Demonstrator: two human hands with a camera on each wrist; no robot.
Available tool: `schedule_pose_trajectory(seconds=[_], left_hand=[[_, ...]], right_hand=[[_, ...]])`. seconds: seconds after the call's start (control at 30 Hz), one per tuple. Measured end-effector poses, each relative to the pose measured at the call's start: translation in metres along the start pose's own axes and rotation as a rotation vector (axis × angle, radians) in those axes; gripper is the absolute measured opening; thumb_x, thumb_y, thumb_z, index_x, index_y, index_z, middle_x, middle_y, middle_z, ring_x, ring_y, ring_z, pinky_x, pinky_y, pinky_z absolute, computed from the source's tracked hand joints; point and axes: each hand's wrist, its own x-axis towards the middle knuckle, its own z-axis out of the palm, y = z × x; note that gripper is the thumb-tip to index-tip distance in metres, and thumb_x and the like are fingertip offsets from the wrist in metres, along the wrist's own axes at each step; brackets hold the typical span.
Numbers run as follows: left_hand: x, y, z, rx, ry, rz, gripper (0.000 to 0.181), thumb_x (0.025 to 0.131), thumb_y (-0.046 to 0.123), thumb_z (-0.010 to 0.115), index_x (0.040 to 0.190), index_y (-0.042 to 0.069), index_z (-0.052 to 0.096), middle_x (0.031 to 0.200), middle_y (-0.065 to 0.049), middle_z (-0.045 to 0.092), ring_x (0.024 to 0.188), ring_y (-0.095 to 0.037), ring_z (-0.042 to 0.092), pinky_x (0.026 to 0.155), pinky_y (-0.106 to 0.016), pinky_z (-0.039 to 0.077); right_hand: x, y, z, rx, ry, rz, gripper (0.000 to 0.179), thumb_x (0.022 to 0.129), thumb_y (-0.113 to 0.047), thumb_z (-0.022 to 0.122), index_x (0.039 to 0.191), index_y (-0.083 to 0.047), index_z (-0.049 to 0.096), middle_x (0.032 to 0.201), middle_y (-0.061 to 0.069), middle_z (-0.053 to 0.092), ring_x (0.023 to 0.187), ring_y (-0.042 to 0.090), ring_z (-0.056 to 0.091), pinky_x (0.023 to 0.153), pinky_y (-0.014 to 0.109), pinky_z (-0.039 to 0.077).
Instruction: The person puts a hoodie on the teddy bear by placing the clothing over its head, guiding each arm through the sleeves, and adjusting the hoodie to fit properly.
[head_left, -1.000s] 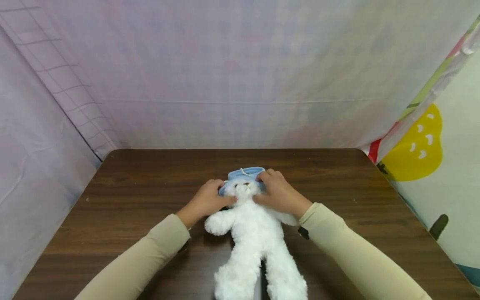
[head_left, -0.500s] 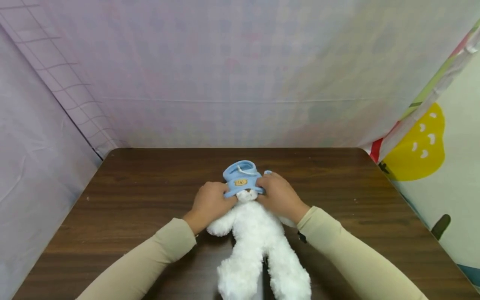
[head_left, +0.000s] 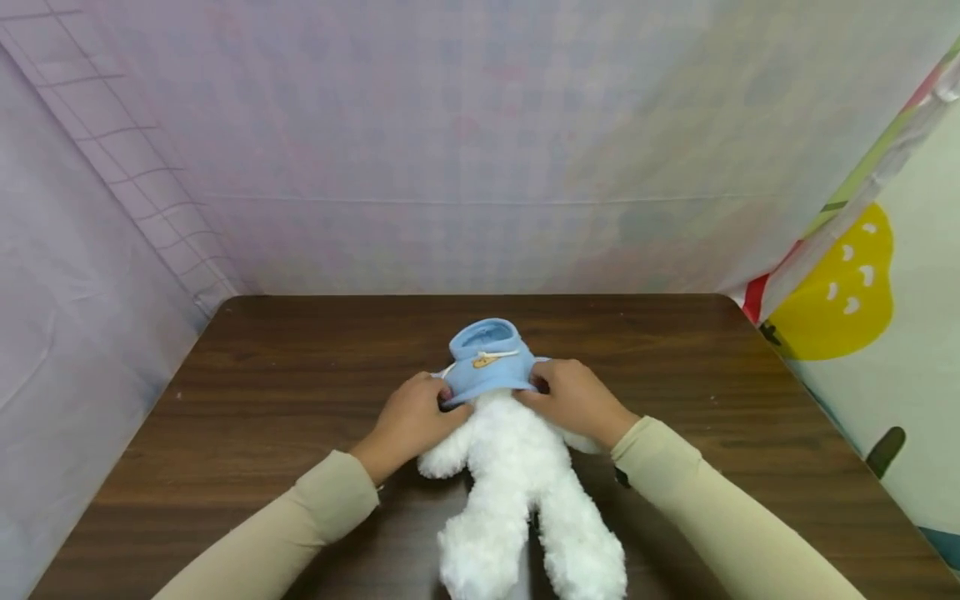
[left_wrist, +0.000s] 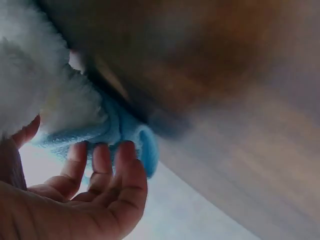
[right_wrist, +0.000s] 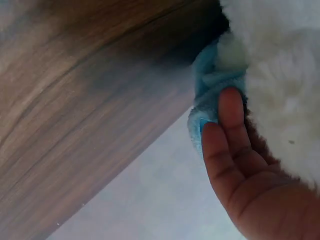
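A white plush bear (head_left: 517,454) lies on its back, legs toward me. Over its head sits a small light-blue sweatshirt (head_left: 487,371) with a bear patch and a white drawstring; its round neck opening faces away from me and the bear's face is hidden. My left hand (head_left: 416,421) holds the left side of the sweatshirt's lower edge, and in the left wrist view its curled fingers (left_wrist: 122,167) lie against the blue cloth. On the other side my right hand (head_left: 577,400) grips the hem, with its thumb near the bear's neck. White fur fills the right side of the right wrist view.
The dark wood-grain table (head_left: 300,350) runs back to a pale patterned cloth (head_left: 480,150). Another white cloth (head_left: 82,275) hangs at the left. A wall with a yellow fruit print (head_left: 840,292) is on the right.
Both hands have drawn the sweatshirt down over the bear's face toward me. Its neck opening now shows at the top, and the muzzle is covered.
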Motion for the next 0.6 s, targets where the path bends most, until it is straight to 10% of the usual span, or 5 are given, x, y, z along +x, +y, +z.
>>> schedule_pose_trajectory(seconds=[0.33,0.6], left_hand=[[-0.011,-0.003,-0.004,-0.139,-0.269,-0.055,0.081,0.082,0.062,0.071,0.136,0.004,0.053,0.136,-0.014,0.043,0.117,-0.028,0.052,0.096,-0.045,0.046],[-0.014,-0.006,0.001,-0.152,-0.257,-0.015,0.056,0.080,0.053,0.078,0.112,0.009,0.060,0.113,-0.011,0.045,0.095,-0.023,0.051,0.082,-0.039,0.046]], right_hand=[[-0.006,0.006,-0.004,0.035,-0.047,-0.062,0.029,0.096,-0.033,0.067,0.074,-0.018,0.055,0.060,-0.006,0.048,0.051,0.008,0.043,0.053,0.029,0.040],[-0.011,0.009,-0.002,0.011,-0.017,-0.150,0.021,0.095,-0.028,0.068,0.102,-0.009,0.066,0.075,-0.005,0.059,0.065,0.005,0.052,0.062,0.029,0.046]])
